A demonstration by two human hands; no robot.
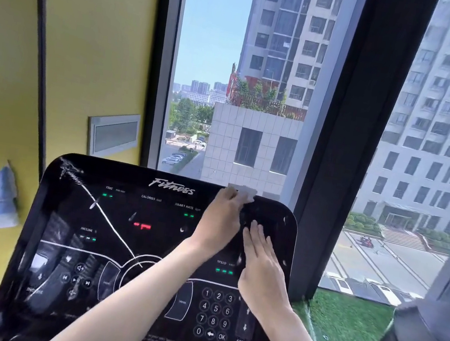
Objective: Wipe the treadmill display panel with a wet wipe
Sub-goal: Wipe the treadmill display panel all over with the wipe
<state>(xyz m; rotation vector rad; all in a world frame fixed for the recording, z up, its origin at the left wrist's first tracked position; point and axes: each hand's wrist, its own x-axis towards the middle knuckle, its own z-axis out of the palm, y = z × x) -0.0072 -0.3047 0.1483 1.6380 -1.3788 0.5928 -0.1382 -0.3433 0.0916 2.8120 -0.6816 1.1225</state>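
Both hands were on the right side of the black treadmill display panel (106, 240), close beside each other. The left hand (218, 222) held a white wet wipe (243, 194) in its curled fingers at the panel's top edge. The right hand (261, 260) lay flat on the panel with straight fingers, just below the wipe, and a big window (207, 49) stood behind.

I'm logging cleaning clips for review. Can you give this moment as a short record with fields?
surface: black treadmill display panel, lit, white streaks on its left half
tool: wet wipe, at the panel's upper right edge
left hand: grips the wet wipe
right hand: fingers straight, flat on the panel's right side
background: window onto tower blocks, yellow wall to the left
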